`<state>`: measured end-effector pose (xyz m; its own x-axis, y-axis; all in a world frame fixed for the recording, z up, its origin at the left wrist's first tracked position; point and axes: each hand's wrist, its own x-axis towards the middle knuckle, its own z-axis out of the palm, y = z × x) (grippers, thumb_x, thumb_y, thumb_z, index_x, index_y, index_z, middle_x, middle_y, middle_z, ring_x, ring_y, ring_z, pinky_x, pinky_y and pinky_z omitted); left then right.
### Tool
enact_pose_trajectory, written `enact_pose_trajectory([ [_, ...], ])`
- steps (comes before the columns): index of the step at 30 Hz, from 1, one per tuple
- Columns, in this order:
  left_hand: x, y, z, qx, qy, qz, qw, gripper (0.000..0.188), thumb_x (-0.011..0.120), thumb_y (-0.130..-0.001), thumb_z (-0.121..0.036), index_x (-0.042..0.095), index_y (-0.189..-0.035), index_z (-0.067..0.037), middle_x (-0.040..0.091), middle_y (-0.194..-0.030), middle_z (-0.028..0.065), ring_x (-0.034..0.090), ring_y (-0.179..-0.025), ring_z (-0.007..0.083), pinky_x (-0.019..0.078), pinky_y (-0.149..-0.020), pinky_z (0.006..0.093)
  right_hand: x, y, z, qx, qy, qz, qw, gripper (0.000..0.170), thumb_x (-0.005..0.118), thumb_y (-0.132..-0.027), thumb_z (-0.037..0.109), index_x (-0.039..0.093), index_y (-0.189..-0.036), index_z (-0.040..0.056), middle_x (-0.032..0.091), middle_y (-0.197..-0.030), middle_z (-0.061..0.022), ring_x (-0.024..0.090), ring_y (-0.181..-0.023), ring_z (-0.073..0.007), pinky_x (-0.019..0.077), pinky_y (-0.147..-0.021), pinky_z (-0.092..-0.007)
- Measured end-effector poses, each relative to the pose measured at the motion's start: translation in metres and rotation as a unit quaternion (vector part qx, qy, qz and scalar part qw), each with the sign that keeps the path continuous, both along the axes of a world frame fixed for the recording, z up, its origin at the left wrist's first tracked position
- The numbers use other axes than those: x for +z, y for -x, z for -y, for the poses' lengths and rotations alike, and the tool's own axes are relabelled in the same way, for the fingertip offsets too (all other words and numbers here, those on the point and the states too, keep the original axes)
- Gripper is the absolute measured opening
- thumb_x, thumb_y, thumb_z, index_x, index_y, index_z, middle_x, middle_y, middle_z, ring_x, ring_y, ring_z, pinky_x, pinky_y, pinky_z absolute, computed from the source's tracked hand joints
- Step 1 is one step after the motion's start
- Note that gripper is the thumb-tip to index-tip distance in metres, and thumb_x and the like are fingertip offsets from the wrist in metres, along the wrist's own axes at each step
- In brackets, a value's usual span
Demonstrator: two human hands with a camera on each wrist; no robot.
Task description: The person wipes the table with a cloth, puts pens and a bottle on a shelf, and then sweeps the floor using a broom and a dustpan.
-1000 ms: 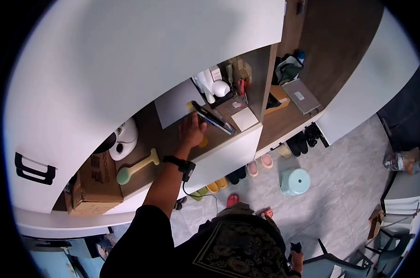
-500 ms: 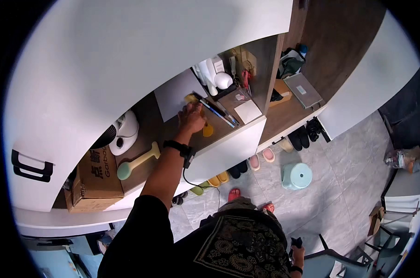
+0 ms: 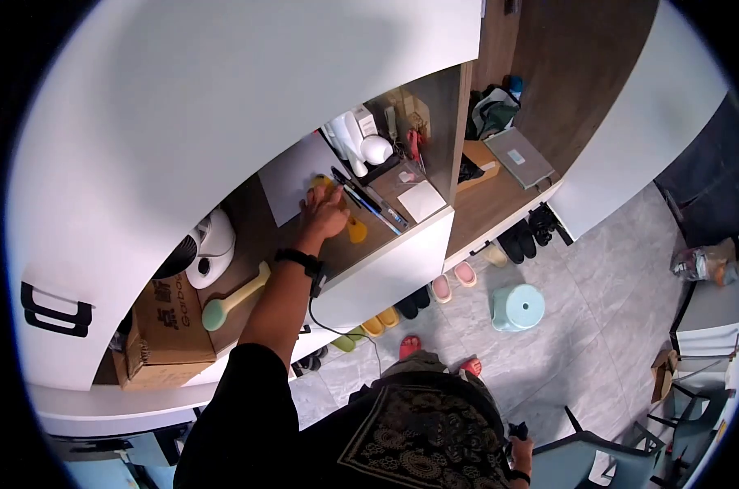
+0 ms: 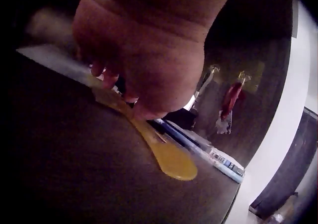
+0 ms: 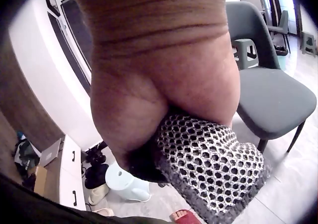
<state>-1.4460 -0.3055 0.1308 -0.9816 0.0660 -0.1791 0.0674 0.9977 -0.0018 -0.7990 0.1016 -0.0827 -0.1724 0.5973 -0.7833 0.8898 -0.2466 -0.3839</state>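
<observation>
In the head view my left hand (image 3: pixel 325 215) reaches palm-down over the brown shelf. Its bent fingers and thumb pinch the narrow middle of a yellow tool with a rounded, spoon-like end (image 4: pixel 175 163), which lies low along the shelf surface. The tool's far end is partly covered by my fingers. Pens (image 3: pixel 371 210) lie just to the right, and a grey sheet (image 3: pixel 292 175) lies behind the hand. Down by my side, the right hand (image 5: pixel 159 85) holds a piece of black-and-white mesh-patterned cloth (image 5: pixel 208 159), its upper part hidden in the palm.
A green-headed, pale-handled tool (image 3: pixel 235 298), a white appliance (image 3: pixel 213 248) and a cardboard box (image 3: pixel 169 330) occupy the shelf's left. A hair-dryer-like white device (image 3: pixel 361 145) and white card (image 3: pixel 422 201) are rightward. A stool (image 3: pixel 518 307) and a grey chair (image 5: pixel 273 92) stand nearby.
My left hand has shifted a little along the yellow tool, and more of the tool's rounded near end shows. The head view has swayed. My right hand stays low with the cloth.
</observation>
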Motion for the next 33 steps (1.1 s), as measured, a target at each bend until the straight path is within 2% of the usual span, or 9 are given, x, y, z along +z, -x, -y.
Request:
enact_pose_trajectory([
  [5, 0.001, 0.011, -0.006, -0.003, -0.041, -0.016, 0.999, 0.073, 0.059, -0.084, -0.037, 0.029, -0.147, -0.016, 0.03, -0.147, 0.0121, 0.024, -0.138, 0.0333, 0.0176, -0.111, 0.0532, -0.004, -0.006, 0.0, 0.026, -0.024, -0.005, 0.999, 0.037, 0.067, -0.07, 0.014, 0.061, -0.102, -0.0034, 0.065, -0.084, -0.0086, 0.058, -0.068, -0.0207, 0.0471, -0.061, -0.0368],
  [8, -0.009, 0.011, -0.005, -0.011, -0.11, -0.045, 0.993, 0.088, 0.062, -0.081, -0.048, 0.02, -0.149, -0.01, 0.026, -0.15, 0.0157, 0.023, -0.139, 0.0352, 0.0152, -0.111, 0.0567, -0.001, -0.004, 0.001, 0.012, -0.007, 0.018, 1.0, 0.038, 0.068, -0.07, 0.012, 0.061, -0.104, -0.0035, 0.065, -0.084, -0.0083, 0.059, -0.07, -0.0207, 0.047, -0.062, -0.0371],
  [10, 0.008, -0.014, -0.026, -0.02, -0.129, -0.04, 0.991, 0.104, 0.064, -0.074, -0.059, 0.014, -0.15, -0.01, 0.022, -0.152, 0.0188, 0.02, -0.14, 0.0374, 0.0133, -0.111, 0.0587, 0.047, 0.03, 0.014, -0.014, 0.017, 0.026, 0.999, 0.044, 0.071, -0.071, 0.011, 0.059, -0.111, -0.0045, 0.065, -0.086, -0.0097, 0.06, -0.074, -0.0221, 0.0469, -0.063, -0.0381],
  [15, 0.004, -0.038, -0.063, -0.067, -0.08, -0.049, 0.993, 0.131, 0.068, -0.055, -0.078, 0.008, -0.15, -0.01, 0.019, -0.151, 0.025, 0.016, -0.14, 0.0444, 0.0128, -0.11, 0.0607, -0.001, -0.004, 0.008, -0.004, 0.027, -0.009, 1.0, 0.044, 0.07, -0.071, 0.009, 0.059, -0.112, -0.0051, 0.065, -0.087, -0.0107, 0.06, -0.074, -0.0229, 0.0476, -0.064, -0.039],
  [19, -0.005, -0.035, -0.063, -0.078, -0.095, -0.066, 0.99, 0.117, 0.065, -0.062, -0.074, 0.021, -0.148, -0.009, 0.023, -0.15, 0.0245, 0.021, -0.139, 0.0425, 0.0141, -0.11, 0.0603, 0.0, -0.002, 0.01, -0.019, 0.015, -0.034, 0.999, 0.032, 0.066, -0.072, 0.01, 0.062, -0.102, -0.001, 0.064, -0.077, -0.006, 0.059, -0.068, -0.0178, 0.0468, -0.06, -0.0352],
  [24, -0.035, -0.015, -0.037, -0.105, -0.147, -0.086, 0.98, 0.098, 0.063, -0.07, -0.068, 0.035, -0.142, -0.007, 0.028, -0.149, 0.0218, 0.026, -0.139, 0.0357, 0.0149, -0.11, 0.0593, 0.0, -0.002, 0.006, 0.029, -0.015, 0.002, 0.999, 0.037, 0.068, -0.073, 0.011, 0.061, -0.107, -0.0012, 0.066, -0.082, -0.01, 0.062, -0.073, -0.0204, 0.0486, -0.065, -0.0366],
  [28, -0.023, -0.007, -0.029, -0.07, -0.177, -0.09, 0.978, 0.102, 0.062, -0.071, -0.069, 0.027, -0.146, -0.008, 0.026, -0.151, 0.0186, 0.024, -0.141, 0.0323, 0.0129, -0.111, 0.0585, -0.029, -0.025, -0.001, 0.053, -0.002, -0.019, 0.998, 0.04, 0.067, -0.074, 0.011, 0.06, -0.11, -0.0038, 0.067, -0.088, -0.0126, 0.062, -0.076, -0.0223, 0.0489, -0.067, -0.036],
  [31, -0.002, 0.018, -0.017, 0.0, -0.174, -0.05, 0.984, 0.111, 0.057, -0.072, -0.074, 0.016, -0.148, -0.005, 0.022, -0.153, 0.0189, 0.019, -0.142, 0.0326, 0.0088, -0.112, 0.0574, -0.166, -0.113, -0.04, 0.049, -0.077, -0.039, 0.995, 0.025, 0.069, -0.067, 0.01, 0.065, -0.089, -0.001, 0.062, -0.071, -0.0035, 0.057, -0.057, -0.0177, 0.0443, -0.052, -0.0349],
  [33, -0.007, 0.032, -0.005, 0.027, -0.163, -0.028, 0.986, 0.113, 0.055, -0.072, -0.076, 0.017, -0.147, -0.001, 0.021, -0.152, 0.0213, 0.017, -0.143, 0.033, 0.0067, -0.113, 0.0572, -0.094, -0.074, -0.026, 0.007, -0.029, -0.04, 0.999, 0.026, 0.069, -0.067, 0.01, 0.065, -0.09, -0.0013, 0.061, -0.07, -0.0034, 0.056, -0.057, -0.0171, 0.0443, -0.053, -0.0345],
])
